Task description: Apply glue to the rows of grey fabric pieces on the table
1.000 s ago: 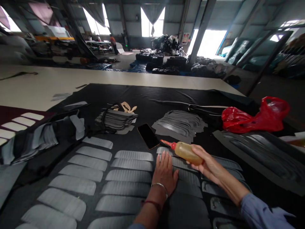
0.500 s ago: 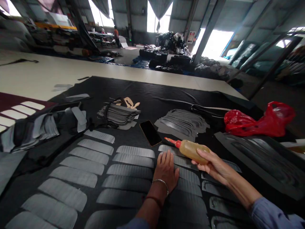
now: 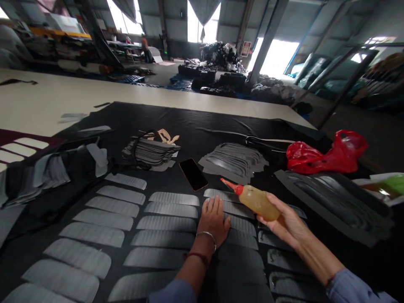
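Four columns of grey pieces (image 3: 167, 223) lie on black cloth (image 3: 189, 121) over the bench (image 3: 78, 93), likely for easy reach. The left hand (image 3: 213, 221) rests on one column, fingers together, thumb apart, gripping nothing visible, perhaps to steady the pieces. The right hand (image 3: 285, 221) wraps its fingers around a bottle (image 3: 259, 203) at the left hand's two o'clock, red nozzle (image 3: 232, 186) pointing to ten o'clock, seemingly held clear of the pieces. A phone (image 3: 193, 174) lies at eleven.
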`<state>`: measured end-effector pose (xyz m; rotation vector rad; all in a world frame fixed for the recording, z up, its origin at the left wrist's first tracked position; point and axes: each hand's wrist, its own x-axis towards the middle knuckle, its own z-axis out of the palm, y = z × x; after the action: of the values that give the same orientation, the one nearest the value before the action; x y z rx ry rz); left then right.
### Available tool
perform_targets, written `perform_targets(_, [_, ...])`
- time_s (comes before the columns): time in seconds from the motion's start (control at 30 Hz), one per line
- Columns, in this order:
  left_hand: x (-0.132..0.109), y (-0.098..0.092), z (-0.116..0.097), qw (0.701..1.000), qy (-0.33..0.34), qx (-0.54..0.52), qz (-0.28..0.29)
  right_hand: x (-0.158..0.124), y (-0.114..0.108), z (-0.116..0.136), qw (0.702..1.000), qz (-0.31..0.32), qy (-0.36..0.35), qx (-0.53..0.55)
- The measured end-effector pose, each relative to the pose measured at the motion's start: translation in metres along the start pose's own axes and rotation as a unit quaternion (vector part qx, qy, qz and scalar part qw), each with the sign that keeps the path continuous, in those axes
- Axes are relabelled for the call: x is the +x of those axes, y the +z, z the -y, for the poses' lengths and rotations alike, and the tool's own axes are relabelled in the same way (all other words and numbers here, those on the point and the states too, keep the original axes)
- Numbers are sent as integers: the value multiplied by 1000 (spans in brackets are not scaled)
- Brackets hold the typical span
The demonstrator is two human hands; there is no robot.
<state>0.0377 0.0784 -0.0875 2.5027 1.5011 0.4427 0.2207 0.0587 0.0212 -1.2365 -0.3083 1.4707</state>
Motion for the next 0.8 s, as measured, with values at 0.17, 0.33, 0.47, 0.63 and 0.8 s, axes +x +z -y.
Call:
perform_targets(0.17, [1,-2,0,1000,1,10,6,-3,-5,8,998,10,51,36])
perform_targets(0.33, [1,-3,0,1000,7,26,6,-13,-12,11,990,50,121,60])
perform_targets(0.47, [1,-4,0,1000,6,29,12,-18,-17,13,990,69,107,63])
perform_targets(0.63, [1,-6,-1,1000,4,21,13,-17,-14,8,991,78,85,69])
perform_targets(0.8, [0,-7,-1,1000,3,24,11,-15,-1,5,995,37,82,45])
